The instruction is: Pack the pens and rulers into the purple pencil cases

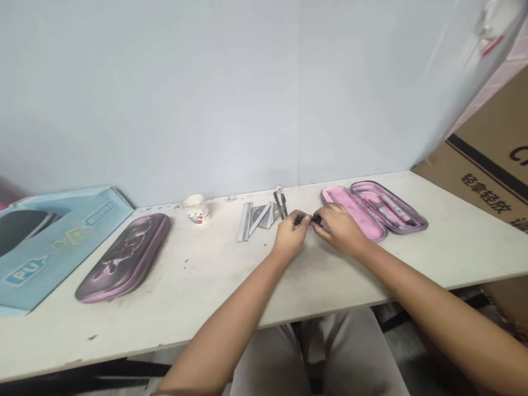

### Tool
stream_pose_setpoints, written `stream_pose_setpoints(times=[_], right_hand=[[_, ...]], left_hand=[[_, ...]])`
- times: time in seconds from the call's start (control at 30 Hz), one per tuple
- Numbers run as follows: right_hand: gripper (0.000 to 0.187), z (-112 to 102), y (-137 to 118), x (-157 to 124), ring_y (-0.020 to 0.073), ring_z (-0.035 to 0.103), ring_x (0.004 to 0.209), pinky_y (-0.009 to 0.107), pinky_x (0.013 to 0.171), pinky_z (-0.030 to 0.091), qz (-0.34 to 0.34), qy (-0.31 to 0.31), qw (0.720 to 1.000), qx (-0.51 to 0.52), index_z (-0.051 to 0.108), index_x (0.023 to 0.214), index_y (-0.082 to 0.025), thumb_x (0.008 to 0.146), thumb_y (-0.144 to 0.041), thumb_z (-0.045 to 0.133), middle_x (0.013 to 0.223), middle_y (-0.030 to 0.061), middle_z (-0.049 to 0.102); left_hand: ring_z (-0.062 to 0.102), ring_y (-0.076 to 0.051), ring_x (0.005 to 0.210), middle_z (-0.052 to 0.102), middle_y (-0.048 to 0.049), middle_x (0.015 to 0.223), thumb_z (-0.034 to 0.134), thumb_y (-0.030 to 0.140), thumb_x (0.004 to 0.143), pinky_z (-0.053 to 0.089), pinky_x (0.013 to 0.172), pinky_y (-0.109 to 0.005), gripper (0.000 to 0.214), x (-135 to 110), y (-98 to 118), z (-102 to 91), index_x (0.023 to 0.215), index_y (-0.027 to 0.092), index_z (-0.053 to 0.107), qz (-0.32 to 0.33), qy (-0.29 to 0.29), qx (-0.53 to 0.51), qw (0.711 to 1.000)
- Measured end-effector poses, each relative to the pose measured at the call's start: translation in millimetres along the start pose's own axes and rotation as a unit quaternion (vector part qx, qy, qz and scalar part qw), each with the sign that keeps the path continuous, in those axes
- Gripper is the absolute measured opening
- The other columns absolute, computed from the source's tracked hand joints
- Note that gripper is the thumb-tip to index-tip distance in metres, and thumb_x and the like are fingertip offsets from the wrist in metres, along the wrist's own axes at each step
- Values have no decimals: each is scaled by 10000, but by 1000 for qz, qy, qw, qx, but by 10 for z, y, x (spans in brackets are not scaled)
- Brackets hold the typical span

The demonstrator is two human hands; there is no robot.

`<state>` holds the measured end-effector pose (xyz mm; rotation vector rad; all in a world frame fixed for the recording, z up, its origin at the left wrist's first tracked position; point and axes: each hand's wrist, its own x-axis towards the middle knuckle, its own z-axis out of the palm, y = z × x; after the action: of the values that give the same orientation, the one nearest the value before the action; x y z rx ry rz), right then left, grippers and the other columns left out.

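My left hand (291,234) and my right hand (340,226) meet over the white table (198,286), fingers pinched together on a small dark pen-like object (307,219) held between them. Just behind them lie two dark pens (281,203) and a set of clear rulers and set squares (258,217). An open pink pencil case (373,209) lies right of my right hand, with pens inside its far half.
A shut purple-pink pencil case (126,256) lies at the left, beside a light blue box (45,242). A small white cup (197,209) stands near the wall. A cardboard carton (490,170) stands at the right end.
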<state>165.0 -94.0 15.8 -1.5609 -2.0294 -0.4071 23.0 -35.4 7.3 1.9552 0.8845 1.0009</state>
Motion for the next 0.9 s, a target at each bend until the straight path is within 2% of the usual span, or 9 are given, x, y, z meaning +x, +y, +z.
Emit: stream_pose_setpoints(times=[0.17,0.27,0.4,0.53,0.6,0.67,0.9], right_hand=[[210,-195,451,-271,229,523,872,347,813,364,29,41,999,-10,571,885,-160,861,-325,444,843,86,618],[199,-337,810,-484,231,523,899,348,839,353,76,62,995,-29,570,898,-162,849,-320,459,880,89,625],[216,-457,1287,-805,236,522,880,341,804,351,218,101,967,-90,574,894,-154,839,-333,466,865,95,635],[236,-458,1571,-1017,257,505,880,355,768,336,331,89,927,-152,581,859,-147,835,-341,449,830,112,638],[244,-437,1621,-1045,266,497,886,351,737,332,359,73,916,-166,585,845,-146,829,-348,448,843,124,634],[260,-415,1636,-1039,272,491,882,350,715,330,371,66,910,-173,590,847,-141,824,-358,448,861,139,624],[296,-378,1663,-1064,272,480,843,353,685,342,346,74,920,-167,598,846,-138,829,-376,424,847,147,600]], left_hand=[[583,-127,755,624,-28,776,463,187,797,450,755,-258,120,206,207,440,842,157,571,-14,-31,-82,996],[597,-139,834,640,-49,875,463,175,801,456,800,-270,174,348,366,800,937,164,571,3,-52,-65,997],[572,-177,976,625,-88,1045,465,222,815,432,885,-307,322,442,584,1280,1128,162,514,70,-115,59,989],[486,-294,1072,588,-139,1106,452,349,822,379,917,-450,381,424,700,1639,1131,140,526,124,-181,282,934],[450,-323,1079,587,-151,1089,431,404,829,350,921,-485,403,407,702,1752,1105,130,535,143,-184,352,907],[423,-319,1092,586,-148,1088,414,421,839,305,955,-494,403,398,679,1819,1090,131,535,165,-173,380,894],[395,-310,1116,568,-119,1161,436,426,835,224,1000,-534,382,371,608,1831,1100,168,534,185,-174,359,898]])
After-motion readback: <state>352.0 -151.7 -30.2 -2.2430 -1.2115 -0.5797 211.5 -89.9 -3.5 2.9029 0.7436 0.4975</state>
